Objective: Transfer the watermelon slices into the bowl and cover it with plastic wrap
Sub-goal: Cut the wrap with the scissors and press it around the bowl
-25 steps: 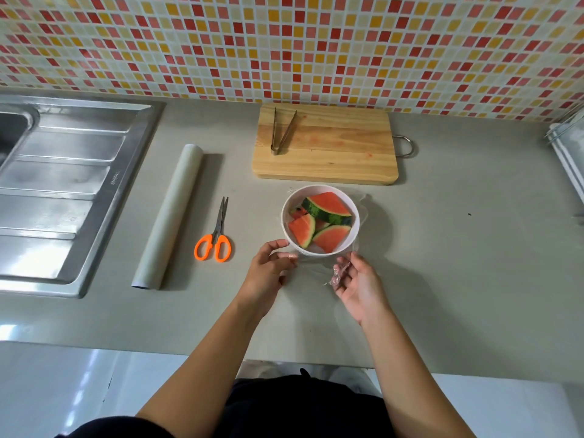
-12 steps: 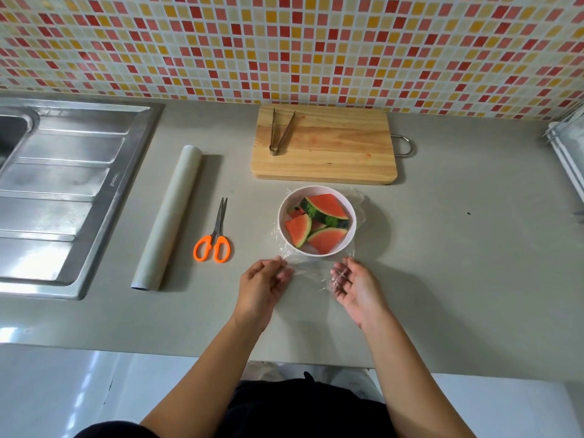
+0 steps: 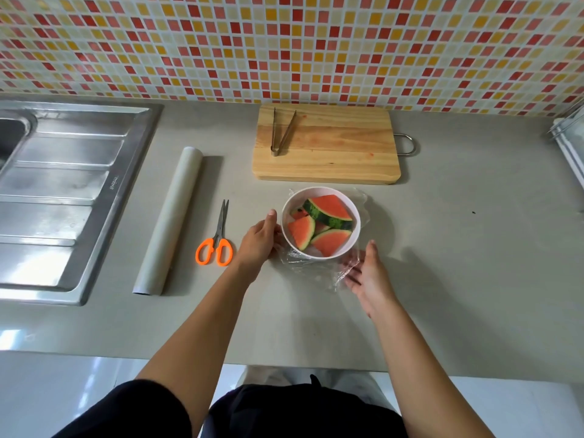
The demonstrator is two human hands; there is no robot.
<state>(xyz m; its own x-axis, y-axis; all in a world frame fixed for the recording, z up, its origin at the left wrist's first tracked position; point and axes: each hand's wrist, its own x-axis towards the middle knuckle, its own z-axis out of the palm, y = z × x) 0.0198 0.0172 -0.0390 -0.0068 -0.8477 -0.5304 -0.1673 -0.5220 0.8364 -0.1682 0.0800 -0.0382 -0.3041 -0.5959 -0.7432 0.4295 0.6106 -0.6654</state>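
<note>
Two hands at bowl [image 3: 319, 255] of slices [image 3: 330, 208], middle of counter [image 3: 458, 248]. Left hand [image 3: 257, 243] cupping its wall; right hand [image 3: 368, 276] flat on wrap [image 3: 316, 273].

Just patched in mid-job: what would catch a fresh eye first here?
The white bowl of red watermelon slices, mid-counter near the cutting board, with clear plastic wrap bunched around it. The left hand rests against its left side, the right hand lies open by the wrap; orange scissors lie to the left.

Both our bare forearms reach away from us, converging. Our left hand [image 3: 259, 243] stands on edge, thumb straight, fingers hidden; our right hand [image 3: 368, 276] is open, fingers spread.
</note>
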